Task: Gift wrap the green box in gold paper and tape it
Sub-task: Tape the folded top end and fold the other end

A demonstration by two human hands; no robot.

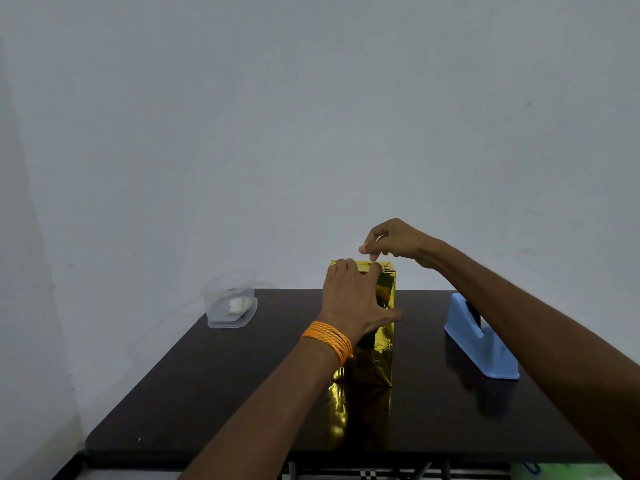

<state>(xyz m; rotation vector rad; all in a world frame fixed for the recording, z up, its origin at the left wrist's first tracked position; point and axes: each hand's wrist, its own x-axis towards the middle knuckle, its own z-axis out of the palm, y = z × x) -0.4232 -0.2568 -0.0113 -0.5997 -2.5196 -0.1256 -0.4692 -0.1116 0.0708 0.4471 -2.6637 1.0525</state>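
The box (379,355) stands upright in the middle of the dark table, fully covered in shiny gold paper; no green shows. My left hand (353,299), with orange threads around the wrist, grips the box's upper part, fingers over the top edge and thumb on the front face. My right hand (391,242) hovers just above the top of the box with thumb and fingers pinched together; whether a piece of clear tape is between them I cannot make out.
A light blue tape dispenser (481,344) stands on the table (207,393) to the right of the box. At the far left corner sits a clear plastic container (230,303) with something white inside. A plain wall rises behind the table.
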